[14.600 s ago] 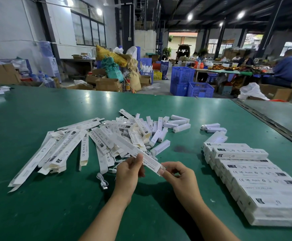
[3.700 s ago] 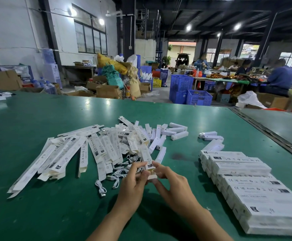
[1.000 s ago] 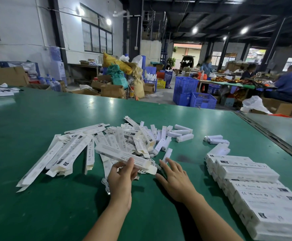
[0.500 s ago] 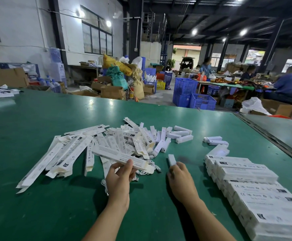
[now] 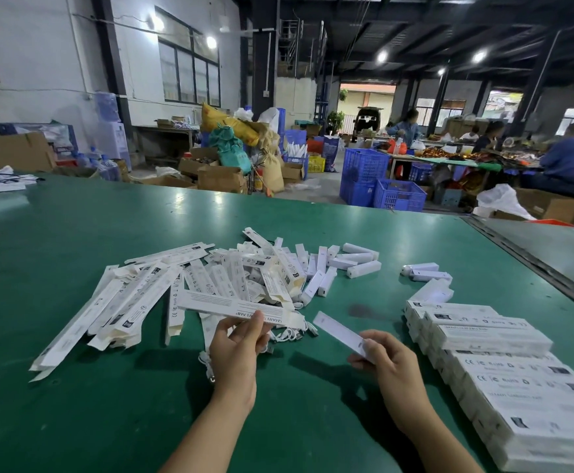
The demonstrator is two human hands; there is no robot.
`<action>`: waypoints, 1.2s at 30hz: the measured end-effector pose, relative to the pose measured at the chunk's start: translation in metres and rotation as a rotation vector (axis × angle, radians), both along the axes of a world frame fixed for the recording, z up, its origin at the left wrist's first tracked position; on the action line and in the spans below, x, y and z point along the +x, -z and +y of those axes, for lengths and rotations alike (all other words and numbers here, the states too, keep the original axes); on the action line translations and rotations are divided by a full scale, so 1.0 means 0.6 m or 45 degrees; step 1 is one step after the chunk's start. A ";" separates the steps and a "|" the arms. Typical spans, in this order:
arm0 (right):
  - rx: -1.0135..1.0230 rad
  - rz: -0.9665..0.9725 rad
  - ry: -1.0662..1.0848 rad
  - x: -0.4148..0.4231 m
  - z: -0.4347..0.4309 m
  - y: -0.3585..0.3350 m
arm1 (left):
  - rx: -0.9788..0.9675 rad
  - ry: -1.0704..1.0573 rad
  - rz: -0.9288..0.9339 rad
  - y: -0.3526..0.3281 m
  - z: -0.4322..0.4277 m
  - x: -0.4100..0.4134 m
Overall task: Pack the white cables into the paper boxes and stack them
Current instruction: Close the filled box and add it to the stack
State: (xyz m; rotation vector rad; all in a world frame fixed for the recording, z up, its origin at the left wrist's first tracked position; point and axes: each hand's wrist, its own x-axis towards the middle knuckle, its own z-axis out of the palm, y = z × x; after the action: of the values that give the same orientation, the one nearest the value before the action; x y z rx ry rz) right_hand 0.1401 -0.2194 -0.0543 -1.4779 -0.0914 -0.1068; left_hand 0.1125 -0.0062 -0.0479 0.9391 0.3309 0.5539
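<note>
Gripping paper box (image 5: 234, 307) w/ L hand (image 5: 236, 341), R hand (image 5: 386, 358) pinching white stick (image 5: 338, 332).

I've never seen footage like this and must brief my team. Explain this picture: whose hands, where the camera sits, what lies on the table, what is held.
No machine here: these are a person's two bare hands, filmed by one wide-angle camera worn on the head, looking forward and down. The left hand grips a long white printed paper box. The right hand pinches a slim white rectangular bar. On the green table lie a loose pile of flat white paper boxes, thin white cables, and, at the right, neat rows of closed white boxes.
</note>
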 end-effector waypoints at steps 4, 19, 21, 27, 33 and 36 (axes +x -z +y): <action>0.050 -0.003 -0.083 -0.010 0.016 -0.008 | -0.026 0.055 -0.015 0.002 -0.005 0.001; -0.054 -0.021 -0.186 -0.009 0.014 0.000 | 0.026 0.134 -0.060 0.002 -0.009 -0.004; -0.041 -0.015 -0.189 -0.007 0.014 0.002 | 0.030 0.158 -0.070 0.003 -0.009 -0.005; 0.275 0.053 0.050 0.007 0.012 0.006 | 0.090 0.237 -0.091 0.001 -0.020 -0.011; 0.574 0.156 0.163 0.003 0.010 -0.004 | 0.203 0.248 -0.099 0.000 -0.034 -0.017; 0.599 0.211 0.132 0.002 0.011 -0.004 | 0.204 0.222 -0.087 0.001 -0.031 -0.017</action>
State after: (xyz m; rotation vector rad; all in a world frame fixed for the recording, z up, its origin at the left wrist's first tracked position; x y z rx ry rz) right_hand 0.1410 -0.2126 -0.0520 -1.0160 0.1382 -0.0822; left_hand 0.1025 -0.0249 -0.0486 1.0897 0.1427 0.4558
